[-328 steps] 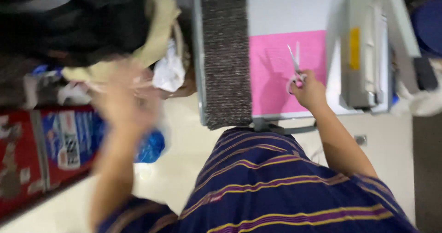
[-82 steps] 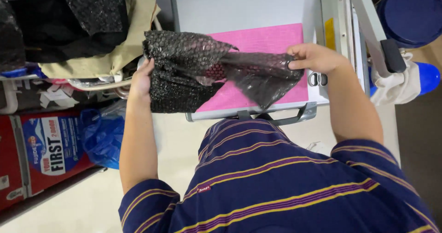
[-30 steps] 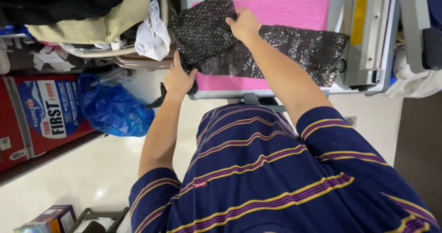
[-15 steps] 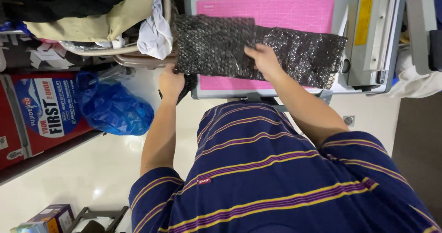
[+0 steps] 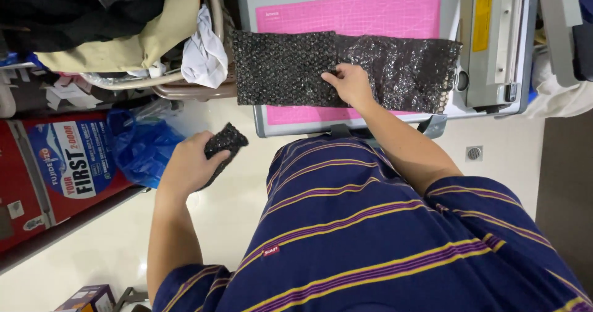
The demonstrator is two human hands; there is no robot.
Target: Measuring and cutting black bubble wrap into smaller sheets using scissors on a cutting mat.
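Navy short-sleeved shirt [image 5: 370, 225], yellow and purple stripes

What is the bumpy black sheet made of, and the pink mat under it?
The black sheet looks like plastic bubble wrap: rows of small shiny bubbles, and glossy crinkles on its right half. The pink mat seems to be a matte rubbery or vinyl cutting mat, flat with faint grid lines, though its exact material is unclear.

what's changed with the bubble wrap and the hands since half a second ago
The left hand has dropped away from the table edge and now holds a small black wad over the floor. The right hand stays pressed on the black bubble wrap, which lies flat across the pink mat as before.
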